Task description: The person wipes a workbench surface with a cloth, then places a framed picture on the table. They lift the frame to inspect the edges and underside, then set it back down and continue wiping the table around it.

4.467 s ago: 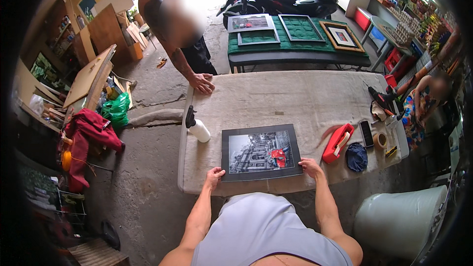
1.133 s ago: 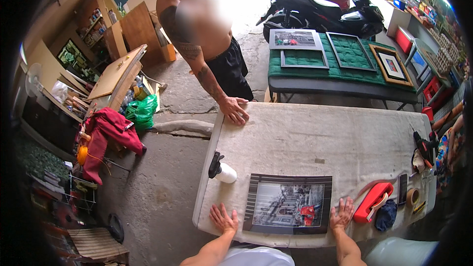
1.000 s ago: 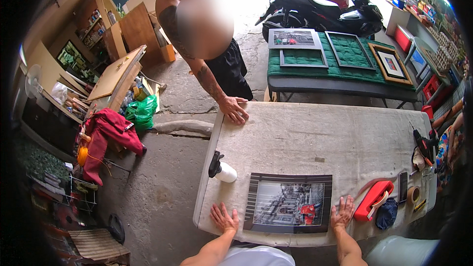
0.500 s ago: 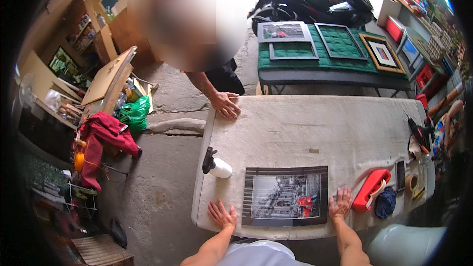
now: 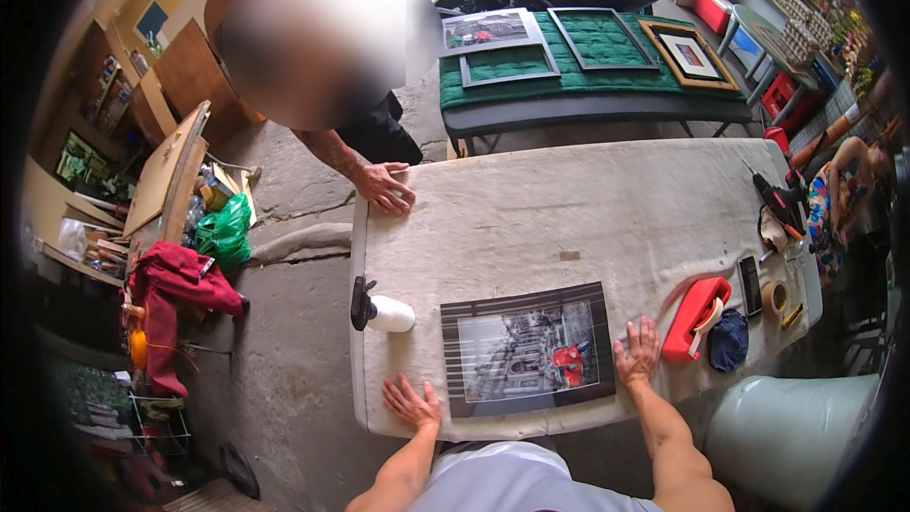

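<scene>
Between my hands, on a cloth-covered table (image 5: 493, 228), lies a glossy black-bordered print (image 5: 592, 308) of a street scene with a red vehicle. My left hand (image 5: 413, 405) rests flat on the cloth by the print's near left corner, fingers spread. Flat beside the print's right edge, my right hand (image 5: 640, 353) has its fingers stretched out and holds nothing. A white spray bottle (image 5: 391, 314) with a black trigger head stands left of the print. Just right of my right hand are a red tape dispenser (image 5: 690, 327) and a dark blue cloth bundle (image 5: 728, 341).
A co-worker's hand (image 5: 387, 190) rests on the far left corner. Along the right lie a phone (image 5: 750, 286), a tape roll (image 5: 775, 298) and a power drill (image 5: 779, 199). Beyond, a green padded table (image 5: 607, 81) bears picture frames. A large wrapped roll (image 5: 791, 427) stands at the near right.
My view has shifted, so the table and everything on it sit further left and higher in the picture. Both my hands stay flat beside the print.
</scene>
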Action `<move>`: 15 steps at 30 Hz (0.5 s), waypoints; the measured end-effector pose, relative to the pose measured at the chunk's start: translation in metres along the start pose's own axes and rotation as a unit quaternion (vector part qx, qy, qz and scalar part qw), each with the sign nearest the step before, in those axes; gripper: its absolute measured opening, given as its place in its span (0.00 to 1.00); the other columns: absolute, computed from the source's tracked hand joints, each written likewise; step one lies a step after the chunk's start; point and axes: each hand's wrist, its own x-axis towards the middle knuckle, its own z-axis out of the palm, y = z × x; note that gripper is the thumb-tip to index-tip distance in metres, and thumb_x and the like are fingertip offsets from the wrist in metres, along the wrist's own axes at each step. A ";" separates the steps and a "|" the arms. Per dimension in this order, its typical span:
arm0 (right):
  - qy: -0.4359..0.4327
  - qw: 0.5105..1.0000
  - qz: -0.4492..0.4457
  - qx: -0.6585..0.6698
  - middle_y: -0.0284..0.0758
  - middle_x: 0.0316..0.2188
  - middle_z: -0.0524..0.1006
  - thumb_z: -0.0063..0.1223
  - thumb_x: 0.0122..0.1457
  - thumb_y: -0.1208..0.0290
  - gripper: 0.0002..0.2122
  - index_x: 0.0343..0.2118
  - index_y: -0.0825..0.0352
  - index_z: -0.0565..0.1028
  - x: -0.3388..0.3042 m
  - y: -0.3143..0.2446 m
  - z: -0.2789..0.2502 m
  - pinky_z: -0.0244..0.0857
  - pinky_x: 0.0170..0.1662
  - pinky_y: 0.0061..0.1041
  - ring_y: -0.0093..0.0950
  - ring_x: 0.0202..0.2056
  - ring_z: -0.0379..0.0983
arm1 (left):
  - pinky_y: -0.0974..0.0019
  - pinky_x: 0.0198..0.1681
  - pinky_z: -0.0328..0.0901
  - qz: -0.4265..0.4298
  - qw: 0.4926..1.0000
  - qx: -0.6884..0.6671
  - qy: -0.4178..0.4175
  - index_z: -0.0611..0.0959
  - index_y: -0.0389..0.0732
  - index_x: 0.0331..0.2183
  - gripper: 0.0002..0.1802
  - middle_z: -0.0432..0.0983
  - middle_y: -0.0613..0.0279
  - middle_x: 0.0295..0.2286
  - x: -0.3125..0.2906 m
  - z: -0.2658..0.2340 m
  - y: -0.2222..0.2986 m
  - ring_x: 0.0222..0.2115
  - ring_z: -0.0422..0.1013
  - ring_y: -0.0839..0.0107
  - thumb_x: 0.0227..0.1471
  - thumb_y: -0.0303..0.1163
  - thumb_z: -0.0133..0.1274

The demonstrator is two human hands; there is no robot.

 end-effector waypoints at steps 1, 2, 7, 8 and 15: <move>-0.002 1.000 0.002 0.002 0.39 0.63 0.56 0.53 0.50 0.56 0.27 0.54 0.58 0.67 0.001 0.000 0.000 0.39 0.65 0.43 0.38 0.65 0.47 | 0.42 0.63 0.36 0.002 1.000 -0.002 0.004 0.59 0.45 0.60 0.39 0.45 0.42 0.61 0.001 0.000 -0.001 0.62 0.42 0.45 0.51 0.52 0.47; 0.002 1.000 0.000 0.001 0.39 0.63 0.56 0.53 0.50 0.56 0.27 0.54 0.57 0.67 0.000 0.000 0.000 0.39 0.65 0.43 0.38 0.65 0.47 | 0.43 0.63 0.36 0.005 1.000 -0.004 0.006 0.59 0.45 0.60 0.39 0.45 0.42 0.61 0.001 0.001 -0.001 0.62 0.42 0.45 0.51 0.51 0.47; 0.016 1.000 -0.011 -0.002 0.39 0.62 0.57 0.53 0.50 0.56 0.27 0.55 0.56 0.67 0.001 0.000 -0.002 0.40 0.65 0.44 0.38 0.64 0.48 | 0.43 0.63 0.37 0.005 1.000 -0.014 0.016 0.61 0.44 0.60 0.38 0.46 0.43 0.61 0.000 -0.001 0.003 0.62 0.42 0.45 0.51 0.51 0.47; 0.021 1.000 -0.013 -0.002 0.39 0.62 0.58 0.54 0.50 0.56 0.27 0.55 0.56 0.67 0.001 0.001 -0.001 0.40 0.65 0.44 0.38 0.64 0.48 | 0.43 0.63 0.37 0.007 1.000 -0.013 0.019 0.61 0.44 0.60 0.38 0.46 0.43 0.61 0.001 0.001 0.002 0.62 0.42 0.45 0.51 0.51 0.47; 0.028 0.999 -0.018 0.009 0.40 0.62 0.58 0.52 0.51 0.55 0.26 0.54 0.57 0.69 0.001 0.003 0.002 0.40 0.64 0.44 0.39 0.64 0.49 | 0.43 0.63 0.37 0.015 0.999 -0.013 0.030 0.60 0.44 0.60 0.38 0.46 0.43 0.61 0.000 0.001 -0.001 0.62 0.42 0.46 0.52 0.51 0.45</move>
